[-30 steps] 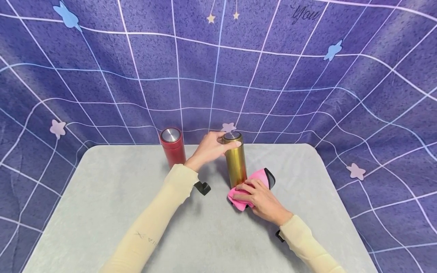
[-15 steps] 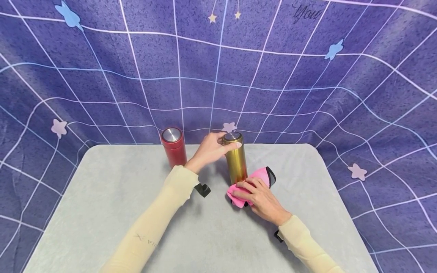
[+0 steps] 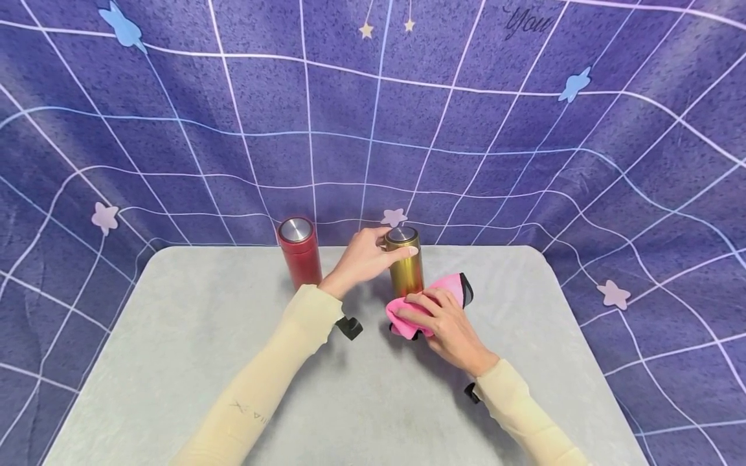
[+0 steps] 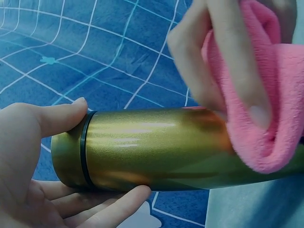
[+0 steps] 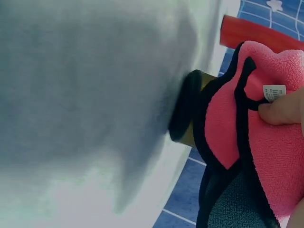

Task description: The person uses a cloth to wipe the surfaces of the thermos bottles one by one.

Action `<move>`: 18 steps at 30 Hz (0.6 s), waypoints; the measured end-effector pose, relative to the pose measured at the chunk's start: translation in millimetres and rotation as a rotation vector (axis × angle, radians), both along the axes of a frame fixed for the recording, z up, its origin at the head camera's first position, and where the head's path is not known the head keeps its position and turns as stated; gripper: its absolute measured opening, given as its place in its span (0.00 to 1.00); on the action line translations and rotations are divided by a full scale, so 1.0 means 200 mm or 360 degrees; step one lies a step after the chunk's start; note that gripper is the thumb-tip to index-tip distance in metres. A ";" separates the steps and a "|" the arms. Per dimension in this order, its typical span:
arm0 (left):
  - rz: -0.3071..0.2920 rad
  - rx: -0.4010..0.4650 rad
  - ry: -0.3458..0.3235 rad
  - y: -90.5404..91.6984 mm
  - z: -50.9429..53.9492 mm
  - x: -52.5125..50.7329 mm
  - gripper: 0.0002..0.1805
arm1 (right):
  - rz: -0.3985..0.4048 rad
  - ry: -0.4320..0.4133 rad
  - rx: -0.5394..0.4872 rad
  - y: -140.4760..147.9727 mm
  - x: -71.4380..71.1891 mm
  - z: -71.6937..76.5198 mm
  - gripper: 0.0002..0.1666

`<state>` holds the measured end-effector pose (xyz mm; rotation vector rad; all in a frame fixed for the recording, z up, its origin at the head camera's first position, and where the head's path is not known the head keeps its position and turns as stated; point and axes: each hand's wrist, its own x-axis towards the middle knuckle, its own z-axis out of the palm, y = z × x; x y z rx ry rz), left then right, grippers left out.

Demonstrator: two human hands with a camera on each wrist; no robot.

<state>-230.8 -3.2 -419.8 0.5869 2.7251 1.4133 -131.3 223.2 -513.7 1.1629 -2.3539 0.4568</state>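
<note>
A gold thermos bottle with a steel-topped lid is gripped near its top by my left hand. In the left wrist view the thumb lies on one side of the gold bottle and the fingers on the other. My right hand holds a folded pink cloth with black edging against the lower part of the bottle. Below the cloth, the right wrist view shows the bottle's dark base; whether it touches the table cannot be told.
A red thermos bottle stands upright to the left, close behind my left wrist. The grey-white table ends at a rounded back edge. Behind and at both sides hangs a purple cloth backdrop with a grid and stars.
My right hand has slid the pink cloth upward along the gold bottle, away from me. The left hand keeps its grip near the top. The red bottle stays in place.
</note>
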 end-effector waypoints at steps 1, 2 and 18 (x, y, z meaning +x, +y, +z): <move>0.0000 0.0004 -0.0003 0.00 0.00 0.00 0.27 | 0.0001 0.0005 -0.0007 0.00 0.00 0.01 0.43; 0.0001 0.0006 -0.0004 0.00 0.00 0.00 0.27 | 0.0003 0.0011 -0.0013 0.00 -0.01 0.01 0.43; 0.0000 0.0012 -0.0026 0.01 0.01 0.04 0.26 | 0.0022 0.0087 -0.0158 -0.04 -0.06 0.14 0.46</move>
